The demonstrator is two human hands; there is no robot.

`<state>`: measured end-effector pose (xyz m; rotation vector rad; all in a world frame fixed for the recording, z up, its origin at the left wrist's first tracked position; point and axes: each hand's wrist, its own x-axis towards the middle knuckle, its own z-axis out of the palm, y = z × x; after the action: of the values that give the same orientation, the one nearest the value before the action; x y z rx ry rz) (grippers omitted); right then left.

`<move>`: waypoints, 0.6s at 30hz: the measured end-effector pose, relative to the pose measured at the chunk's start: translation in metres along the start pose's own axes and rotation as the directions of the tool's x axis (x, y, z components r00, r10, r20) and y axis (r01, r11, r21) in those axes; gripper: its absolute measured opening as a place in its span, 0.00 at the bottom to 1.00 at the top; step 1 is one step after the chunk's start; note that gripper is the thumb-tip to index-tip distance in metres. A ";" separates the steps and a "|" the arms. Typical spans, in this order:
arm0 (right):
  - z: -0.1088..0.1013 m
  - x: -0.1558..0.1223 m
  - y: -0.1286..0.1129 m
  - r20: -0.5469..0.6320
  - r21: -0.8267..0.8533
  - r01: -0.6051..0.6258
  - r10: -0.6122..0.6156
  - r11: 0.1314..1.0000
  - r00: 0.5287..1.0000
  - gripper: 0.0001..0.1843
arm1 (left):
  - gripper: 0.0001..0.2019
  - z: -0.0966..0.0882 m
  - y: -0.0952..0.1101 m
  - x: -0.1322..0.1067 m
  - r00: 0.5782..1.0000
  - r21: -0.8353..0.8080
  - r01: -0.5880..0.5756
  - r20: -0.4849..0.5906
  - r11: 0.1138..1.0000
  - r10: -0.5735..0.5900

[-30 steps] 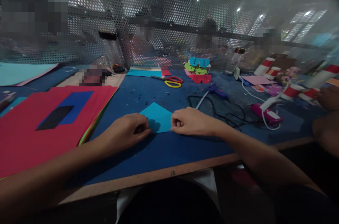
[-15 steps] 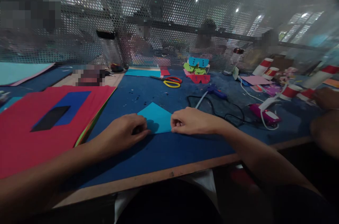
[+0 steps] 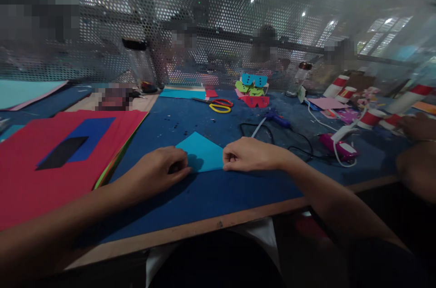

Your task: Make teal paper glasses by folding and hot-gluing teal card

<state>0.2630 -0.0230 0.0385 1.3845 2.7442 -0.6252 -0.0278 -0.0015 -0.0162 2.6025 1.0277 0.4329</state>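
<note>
A folded piece of light blue paper (image 3: 203, 154) lies flat on the dark blue table (image 3: 204, 192), its point facing away from me. My left hand (image 3: 158, 171) rests curled at the paper's left corner, fingers pressed down on its edge. My right hand (image 3: 247, 155) is curled at the paper's right corner, fingertips pinching or pressing the edge there. Both hands sit side by side just in front of me.
A stack of red sheets (image 3: 30, 174) with a blue and a black rectangle lies at left. Scissors (image 3: 220, 105), a glue gun (image 3: 277, 119) with black cable, a pink tool (image 3: 337, 147), paper cut-outs (image 3: 254, 90) and red-white cups (image 3: 369, 117) lie beyond. Another person's hands (image 3: 415, 151) are at right. A perforated screen (image 3: 218, 29) backs the table.
My right hand has slid slightly to the right along the paper's near edge. My left hand and the paper have hardly moved.
</note>
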 end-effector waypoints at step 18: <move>-0.007 -0.003 0.002 0.039 -0.038 -0.041 0.042 0.998 0.998 0.10 | 0.14 0.002 -0.002 0.000 1.000 0.003 -0.011 -0.012 1.000 0.011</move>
<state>0.2672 -0.0221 0.0446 1.4015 2.6749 -0.5894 -0.0283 -0.0008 -0.0184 2.6127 1.0189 0.4503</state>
